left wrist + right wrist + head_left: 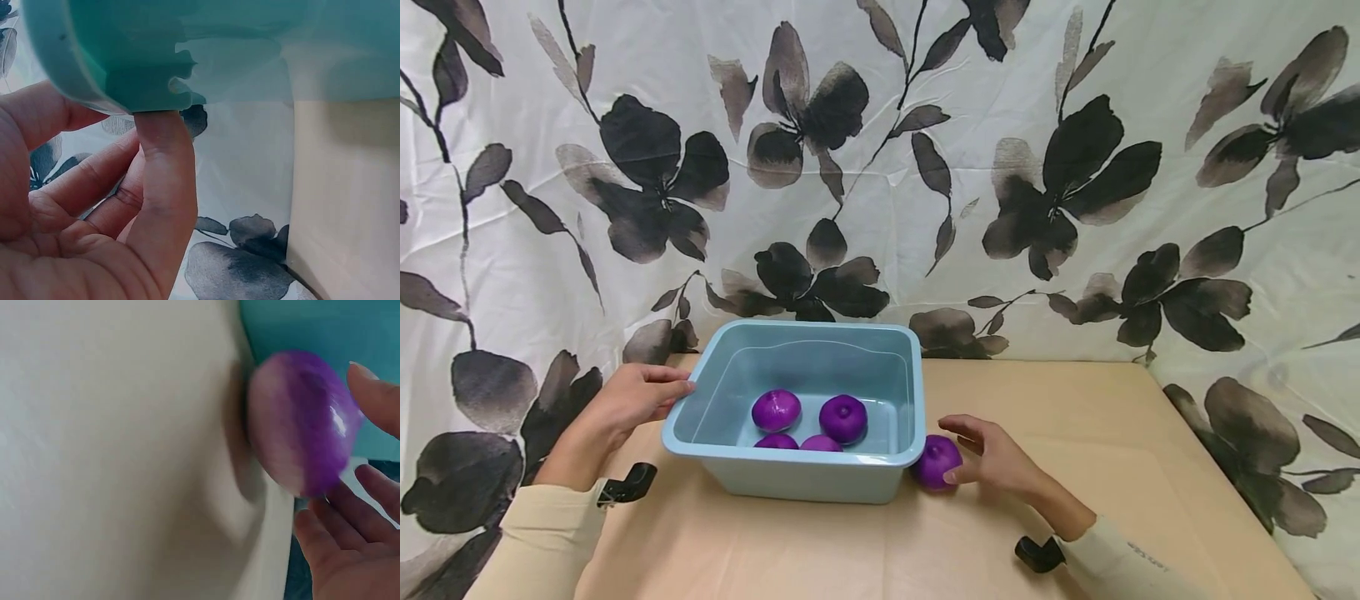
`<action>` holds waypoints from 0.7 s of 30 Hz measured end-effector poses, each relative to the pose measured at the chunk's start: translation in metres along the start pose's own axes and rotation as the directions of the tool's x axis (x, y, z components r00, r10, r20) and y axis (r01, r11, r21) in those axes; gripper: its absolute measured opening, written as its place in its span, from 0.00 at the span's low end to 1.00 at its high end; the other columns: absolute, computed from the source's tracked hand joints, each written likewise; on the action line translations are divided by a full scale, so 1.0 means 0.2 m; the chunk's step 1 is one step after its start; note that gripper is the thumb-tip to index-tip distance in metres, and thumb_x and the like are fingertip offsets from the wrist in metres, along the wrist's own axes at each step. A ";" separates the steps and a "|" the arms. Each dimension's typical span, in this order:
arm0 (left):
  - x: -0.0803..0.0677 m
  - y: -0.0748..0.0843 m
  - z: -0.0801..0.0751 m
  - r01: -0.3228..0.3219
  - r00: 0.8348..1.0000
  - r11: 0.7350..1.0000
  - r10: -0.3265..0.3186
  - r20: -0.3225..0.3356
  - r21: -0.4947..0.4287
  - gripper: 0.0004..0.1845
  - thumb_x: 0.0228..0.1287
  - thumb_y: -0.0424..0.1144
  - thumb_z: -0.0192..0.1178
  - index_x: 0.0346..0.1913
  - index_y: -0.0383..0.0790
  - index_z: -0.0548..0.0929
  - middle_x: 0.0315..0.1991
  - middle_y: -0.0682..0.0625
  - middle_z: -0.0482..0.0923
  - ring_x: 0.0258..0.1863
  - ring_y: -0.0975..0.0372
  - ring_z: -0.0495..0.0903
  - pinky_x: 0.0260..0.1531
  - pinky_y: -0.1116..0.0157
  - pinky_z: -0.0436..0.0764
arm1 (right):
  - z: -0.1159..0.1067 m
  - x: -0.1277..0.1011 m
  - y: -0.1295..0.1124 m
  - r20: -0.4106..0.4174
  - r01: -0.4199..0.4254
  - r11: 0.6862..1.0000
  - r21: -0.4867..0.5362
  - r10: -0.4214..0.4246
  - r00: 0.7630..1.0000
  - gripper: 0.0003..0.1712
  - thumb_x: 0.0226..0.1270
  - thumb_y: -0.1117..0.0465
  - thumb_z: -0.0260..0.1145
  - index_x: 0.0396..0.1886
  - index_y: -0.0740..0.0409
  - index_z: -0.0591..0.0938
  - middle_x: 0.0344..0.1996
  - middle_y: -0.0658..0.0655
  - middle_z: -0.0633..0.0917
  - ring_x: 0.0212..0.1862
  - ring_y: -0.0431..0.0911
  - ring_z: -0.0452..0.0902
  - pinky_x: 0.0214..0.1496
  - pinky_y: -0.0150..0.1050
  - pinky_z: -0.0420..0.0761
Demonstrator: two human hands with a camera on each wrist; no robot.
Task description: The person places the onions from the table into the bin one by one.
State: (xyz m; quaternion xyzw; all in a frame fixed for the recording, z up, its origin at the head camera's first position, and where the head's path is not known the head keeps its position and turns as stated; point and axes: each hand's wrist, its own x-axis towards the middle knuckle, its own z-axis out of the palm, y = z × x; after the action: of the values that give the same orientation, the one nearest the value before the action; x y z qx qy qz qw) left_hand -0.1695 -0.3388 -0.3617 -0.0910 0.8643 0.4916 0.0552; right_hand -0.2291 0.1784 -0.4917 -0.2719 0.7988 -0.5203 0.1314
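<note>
A light blue plastic basin (793, 480) stands on the table with several round purple onions in it, among them one onion (776, 411) at left and another onion (843, 419) at right. My left hand (634, 396) pinches the basin's left rim; the left wrist view shows thumb and finger at the rim (75, 94). Outside the basin, by its right front corner, one more glossy purple onion (937, 462) sits on the table. Around that onion (306, 422) my right hand (996, 457) is spread, thumb and fingers apart; whether they touch it I cannot tell.
The table (1037, 400) has a tan covering and reaches back to a white cloth (925, 250) with dark flowers, hung behind and at the sides. Each wrist wears a small black device (628, 485).
</note>
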 end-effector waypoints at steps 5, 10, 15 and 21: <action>-0.01 0.00 -0.01 0.005 1.000 1.000 -0.005 0.001 -0.010 0.27 0.72 0.40 0.66 0.63 0.19 0.78 0.34 0.62 0.84 0.34 0.73 0.82 0.38 0.72 0.86 | 0.07 0.01 0.02 -0.009 -0.014 0.999 -0.046 0.014 1.000 0.52 0.46 0.64 0.86 0.71 0.72 0.72 0.69 0.72 0.76 0.72 0.70 0.71 0.73 0.62 0.70; -0.01 -0.01 -0.01 0.008 1.000 1.000 -0.008 -0.001 -0.002 0.27 0.72 0.39 0.66 0.63 0.20 0.78 0.34 0.61 0.84 0.34 0.73 0.82 0.38 0.72 0.85 | 0.11 0.01 0.04 -0.013 -0.014 0.993 -0.117 0.013 1.000 0.54 0.42 0.65 0.88 0.72 0.65 0.72 0.68 0.69 0.77 0.69 0.68 0.75 0.68 0.59 0.79; -0.01 -0.01 -0.01 -0.005 1.000 1.000 0.005 0.004 -0.003 0.27 0.72 0.39 0.65 0.62 0.18 0.78 0.35 0.61 0.84 0.34 0.73 0.83 0.38 0.72 0.86 | 0.12 0.00 0.06 -0.043 -0.012 0.982 -0.190 0.003 0.999 0.52 0.40 0.63 0.89 0.69 0.61 0.76 0.64 0.65 0.81 0.64 0.62 0.80 0.63 0.52 0.83; -0.01 0.00 0.00 -0.017 1.000 1.000 0.017 0.003 0.008 0.27 0.73 0.39 0.64 0.63 0.18 0.77 0.36 0.59 0.86 0.35 0.73 0.84 0.38 0.71 0.86 | 0.12 0.00 0.06 -0.072 -0.051 0.973 -0.226 0.036 0.997 0.51 0.40 0.60 0.89 0.68 0.58 0.78 0.62 0.61 0.83 0.61 0.55 0.82 0.61 0.42 0.82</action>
State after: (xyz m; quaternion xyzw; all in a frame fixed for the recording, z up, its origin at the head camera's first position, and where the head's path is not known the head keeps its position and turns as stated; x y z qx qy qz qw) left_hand -0.1669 -0.3387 -0.3602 -0.0826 0.8669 0.4887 0.0528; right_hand -0.2206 0.1640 -0.5132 -0.2499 0.8629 -0.4311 0.0837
